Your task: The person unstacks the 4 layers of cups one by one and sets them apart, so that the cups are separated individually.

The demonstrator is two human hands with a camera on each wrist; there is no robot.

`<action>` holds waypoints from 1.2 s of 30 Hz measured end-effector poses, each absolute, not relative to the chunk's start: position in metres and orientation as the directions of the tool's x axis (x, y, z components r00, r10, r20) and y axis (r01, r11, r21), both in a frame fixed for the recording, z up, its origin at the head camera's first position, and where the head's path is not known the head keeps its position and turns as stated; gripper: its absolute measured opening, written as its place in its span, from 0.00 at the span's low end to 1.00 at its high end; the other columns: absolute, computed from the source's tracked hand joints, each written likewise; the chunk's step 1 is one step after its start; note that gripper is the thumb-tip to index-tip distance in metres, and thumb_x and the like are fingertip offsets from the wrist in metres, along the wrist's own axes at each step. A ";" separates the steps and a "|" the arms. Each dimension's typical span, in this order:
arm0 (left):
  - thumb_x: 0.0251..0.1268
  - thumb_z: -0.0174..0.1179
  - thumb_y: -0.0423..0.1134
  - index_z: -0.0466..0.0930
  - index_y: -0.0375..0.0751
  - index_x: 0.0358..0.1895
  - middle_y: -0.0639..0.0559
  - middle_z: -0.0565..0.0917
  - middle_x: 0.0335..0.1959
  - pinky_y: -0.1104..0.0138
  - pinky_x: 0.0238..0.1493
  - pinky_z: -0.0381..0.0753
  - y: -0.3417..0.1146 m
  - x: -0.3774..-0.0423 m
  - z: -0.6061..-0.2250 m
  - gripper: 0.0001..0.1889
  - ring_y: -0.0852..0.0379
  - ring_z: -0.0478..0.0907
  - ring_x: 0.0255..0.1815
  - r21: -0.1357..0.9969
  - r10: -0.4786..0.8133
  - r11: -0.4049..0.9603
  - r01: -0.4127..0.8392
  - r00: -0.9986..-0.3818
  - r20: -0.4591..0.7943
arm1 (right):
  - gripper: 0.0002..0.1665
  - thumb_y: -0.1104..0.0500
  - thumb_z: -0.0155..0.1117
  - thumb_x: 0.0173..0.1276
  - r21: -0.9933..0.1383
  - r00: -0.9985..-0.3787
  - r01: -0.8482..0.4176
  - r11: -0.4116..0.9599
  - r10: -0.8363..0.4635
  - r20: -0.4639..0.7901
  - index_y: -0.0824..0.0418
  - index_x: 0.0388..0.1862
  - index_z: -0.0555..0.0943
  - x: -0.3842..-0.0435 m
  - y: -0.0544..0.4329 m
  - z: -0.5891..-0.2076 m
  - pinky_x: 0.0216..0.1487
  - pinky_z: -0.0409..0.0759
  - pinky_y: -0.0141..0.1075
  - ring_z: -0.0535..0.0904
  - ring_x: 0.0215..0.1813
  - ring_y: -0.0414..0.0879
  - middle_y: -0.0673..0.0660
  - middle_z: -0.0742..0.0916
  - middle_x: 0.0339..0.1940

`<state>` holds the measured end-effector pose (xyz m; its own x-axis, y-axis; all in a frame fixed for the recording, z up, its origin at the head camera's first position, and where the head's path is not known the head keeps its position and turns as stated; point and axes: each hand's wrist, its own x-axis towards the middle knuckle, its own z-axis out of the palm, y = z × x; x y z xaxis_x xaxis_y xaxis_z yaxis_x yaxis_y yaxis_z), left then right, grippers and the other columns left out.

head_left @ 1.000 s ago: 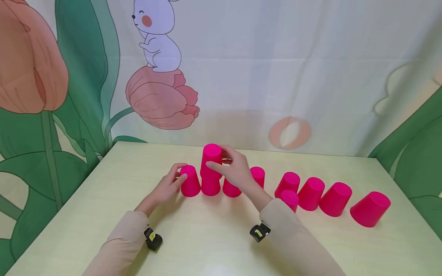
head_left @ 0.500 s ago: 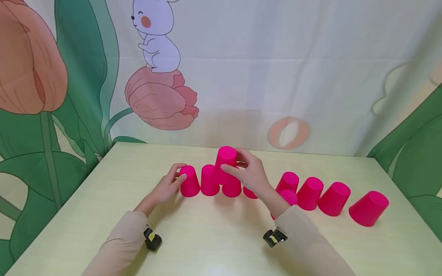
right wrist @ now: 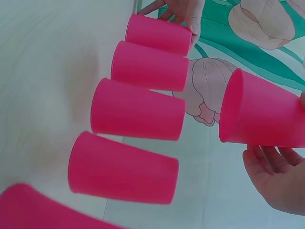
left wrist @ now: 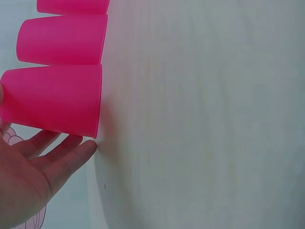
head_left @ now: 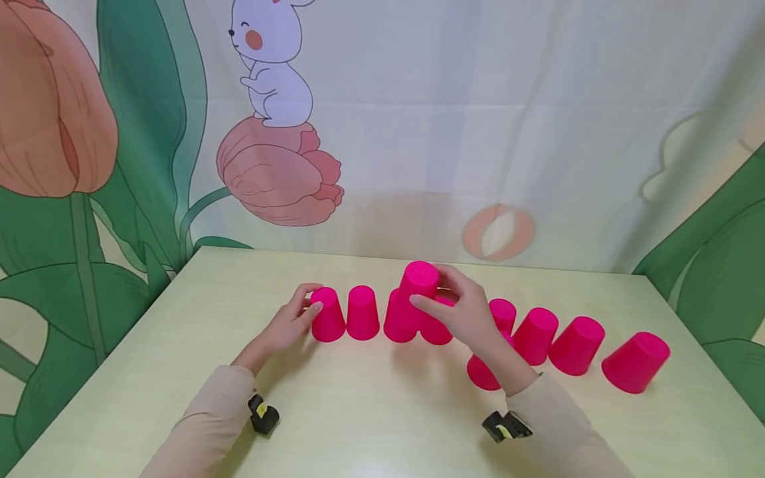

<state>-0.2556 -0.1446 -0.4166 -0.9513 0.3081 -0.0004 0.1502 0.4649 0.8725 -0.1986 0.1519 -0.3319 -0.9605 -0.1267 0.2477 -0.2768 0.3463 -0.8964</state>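
Upside-down pink cups stand in a row on the table. At the row's left end, my left hand (head_left: 287, 325) holds the leftmost cup (head_left: 328, 317) between thumb and fingers; its fingers lie along the side of that cup in the left wrist view. My right hand (head_left: 469, 312) grips another pink cup (head_left: 418, 285), mouth down. This cup hangs apart from the row in the right wrist view, and in the head view it overlaps the third cup (head_left: 392, 325). Between them stands the second cup (head_left: 362, 315). A fourth cup (head_left: 435, 328) is partly hidden by my right hand.
Further right, several more upside-down pink cups (head_left: 576, 346) stand in a slanting line, with one cup (head_left: 483, 374) nearer me, partly behind my right forearm. The pale wooden table (head_left: 358, 425) ends at a printed curtain (head_left: 406, 133) behind.
My right hand has carried its cup rightward, from above the second cup to between the third and fourth. The left hand stays at the leftmost cup.
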 end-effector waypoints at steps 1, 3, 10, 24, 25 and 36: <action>0.70 0.46 0.43 0.53 0.49 0.64 0.39 0.69 0.55 0.54 0.46 0.75 -0.145 -0.256 -0.416 0.23 0.42 0.68 0.55 0.873 0.309 0.465 0.150 -0.951 0.000 | 0.33 0.53 0.70 0.53 -0.895 -0.961 -0.275 0.351 -0.123 0.247 0.55 0.58 0.71 -0.197 0.154 -0.332 0.48 0.76 0.39 0.76 0.50 0.48 0.54 0.80 0.49; 0.70 0.46 0.43 0.53 0.49 0.64 0.39 0.69 0.55 0.54 0.47 0.75 -0.145 -0.255 -0.416 0.23 0.42 0.68 0.55 0.873 0.309 0.465 0.151 -0.951 0.000 | 0.33 0.53 0.71 0.53 -0.888 -0.962 -0.274 0.368 -0.116 0.249 0.55 0.58 0.71 -0.194 0.159 -0.333 0.48 0.76 0.40 0.76 0.49 0.48 0.54 0.80 0.49; 0.70 0.46 0.43 0.53 0.50 0.64 0.40 0.70 0.55 0.54 0.47 0.74 -0.144 -0.255 -0.417 0.23 0.42 0.68 0.54 0.874 0.309 0.462 0.147 -0.951 -0.004 | 0.32 0.54 0.69 0.54 -0.887 -0.964 -0.266 0.379 -0.098 0.247 0.57 0.58 0.70 -0.183 0.180 -0.336 0.52 0.74 0.41 0.75 0.52 0.48 0.54 0.79 0.50; 0.70 0.46 0.43 0.52 0.49 0.65 0.39 0.70 0.54 0.55 0.46 0.75 -0.145 -0.257 -0.418 0.23 0.43 0.68 0.54 0.874 0.309 0.465 0.142 -0.951 -0.010 | 0.34 0.52 0.67 0.57 -0.872 -0.974 -0.217 0.439 -0.036 0.224 0.57 0.61 0.68 -0.161 0.216 -0.332 0.44 0.76 0.29 0.74 0.52 0.50 0.57 0.78 0.52; 0.70 0.46 0.43 0.52 0.49 0.65 0.40 0.70 0.54 0.55 0.46 0.75 -0.145 -0.257 -0.418 0.23 0.43 0.68 0.54 0.874 0.308 0.465 0.140 -0.951 -0.011 | 0.34 0.52 0.67 0.58 -0.868 -0.973 -0.218 0.447 -0.031 0.228 0.57 0.61 0.67 -0.160 0.219 -0.331 0.44 0.76 0.28 0.74 0.51 0.50 0.57 0.78 0.51; 0.70 0.47 0.43 0.51 0.48 0.66 0.39 0.69 0.56 0.53 0.47 0.75 -0.145 -0.255 -0.416 0.24 0.41 0.67 0.55 0.877 0.311 0.460 0.138 -0.950 -0.013 | 0.33 0.53 0.66 0.58 -0.834 -0.963 -0.210 0.510 0.037 0.266 0.58 0.61 0.68 -0.147 0.252 -0.332 0.39 0.77 0.27 0.76 0.44 0.34 0.50 0.79 0.48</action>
<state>-0.2554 -0.1454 -0.4155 -0.9504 0.3108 -0.0134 0.1381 0.4601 0.8771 -0.1467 0.2518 -0.3322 -0.9634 0.0374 0.2656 -0.2101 0.5104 -0.8339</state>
